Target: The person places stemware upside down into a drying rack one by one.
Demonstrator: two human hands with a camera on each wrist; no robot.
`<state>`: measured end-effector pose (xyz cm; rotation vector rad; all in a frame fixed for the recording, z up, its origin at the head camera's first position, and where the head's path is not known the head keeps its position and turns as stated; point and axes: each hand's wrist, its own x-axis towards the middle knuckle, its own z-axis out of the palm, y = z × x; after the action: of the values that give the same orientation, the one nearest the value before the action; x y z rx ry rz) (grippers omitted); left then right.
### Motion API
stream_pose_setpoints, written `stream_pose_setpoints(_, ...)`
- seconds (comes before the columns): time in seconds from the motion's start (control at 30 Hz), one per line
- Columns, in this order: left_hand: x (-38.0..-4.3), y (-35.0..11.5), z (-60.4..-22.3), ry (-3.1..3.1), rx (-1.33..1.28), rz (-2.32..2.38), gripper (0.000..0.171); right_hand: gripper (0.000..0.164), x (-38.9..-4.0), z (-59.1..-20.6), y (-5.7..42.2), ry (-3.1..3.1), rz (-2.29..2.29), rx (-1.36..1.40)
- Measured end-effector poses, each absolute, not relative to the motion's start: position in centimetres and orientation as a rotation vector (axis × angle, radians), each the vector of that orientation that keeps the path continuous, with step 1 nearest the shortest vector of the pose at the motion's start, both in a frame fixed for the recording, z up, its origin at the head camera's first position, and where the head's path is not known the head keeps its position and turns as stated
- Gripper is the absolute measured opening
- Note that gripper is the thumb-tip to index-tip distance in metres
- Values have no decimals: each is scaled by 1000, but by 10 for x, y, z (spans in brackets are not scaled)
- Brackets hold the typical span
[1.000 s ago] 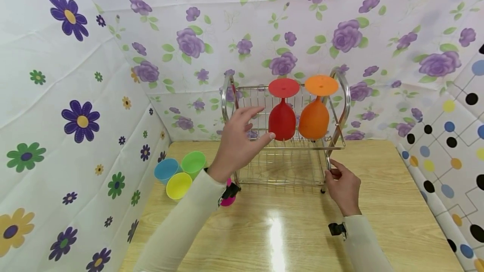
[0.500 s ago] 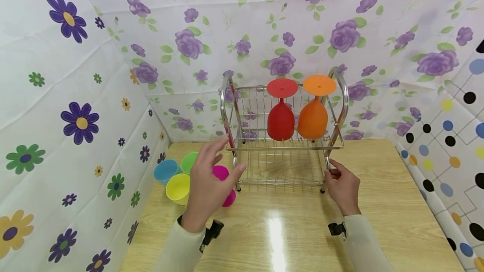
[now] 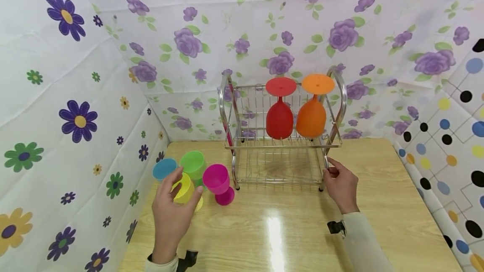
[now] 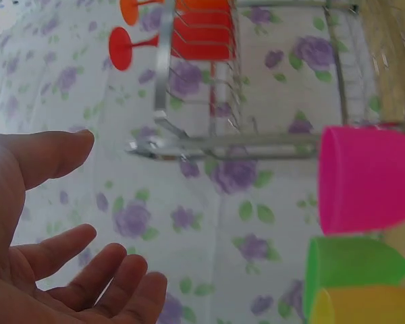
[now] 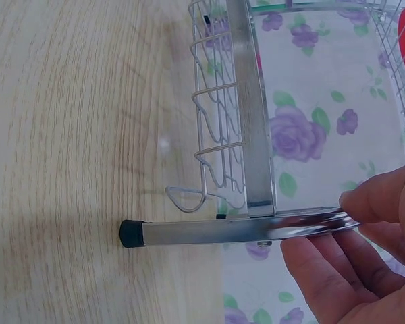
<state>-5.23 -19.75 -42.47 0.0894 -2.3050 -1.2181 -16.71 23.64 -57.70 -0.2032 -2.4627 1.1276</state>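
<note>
Left hand [image 3: 170,215]: low over the yellow cup [image 3: 186,192], with fingers and thumb spread wide, holding nothing; set apart from it in the left wrist view.
Right hand [image 3: 342,186]: at the right front of the rack [image 5: 255,128], with fingers and thumb pinching a metal upright.
Rack: silver wire, two tiers, standing on the desk [image 3: 249,238].
Upper tier: red cup [image 3: 280,121] and orange cup [image 3: 311,121], side by side, stems up.
Left of rack: yellow, blue cup [image 3: 164,168], green cup [image 3: 193,165] and pink cup [image 3: 216,181], mouths up on the desk; pink nearest the rack.
Step in hand: apparently a reach for a third cup, most likely the yellow.
Next move: probably to close the left fingers round yellow, lift clear of its neighbours, then invert beside red, keeping the rack steady.
</note>
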Motion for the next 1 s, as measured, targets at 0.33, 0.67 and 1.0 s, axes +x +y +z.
stream_pose_setpoints(0.33, -42, -231, -455, -2314, 361, -1247, 74, 40, -168, -574, 235, -2462, 1137, -212)
stream_pose_setpoints(0.67, -50, -246, -501, -2286, 594, -1433, 102, 41, -167, -578, 234, -2459, 1159, -226)
stream_pose_setpoints(1.0, -63, -246, -545, -2105, 509, -1643, 109, 41, -169, -581, 235, -2458, 1132, -232)
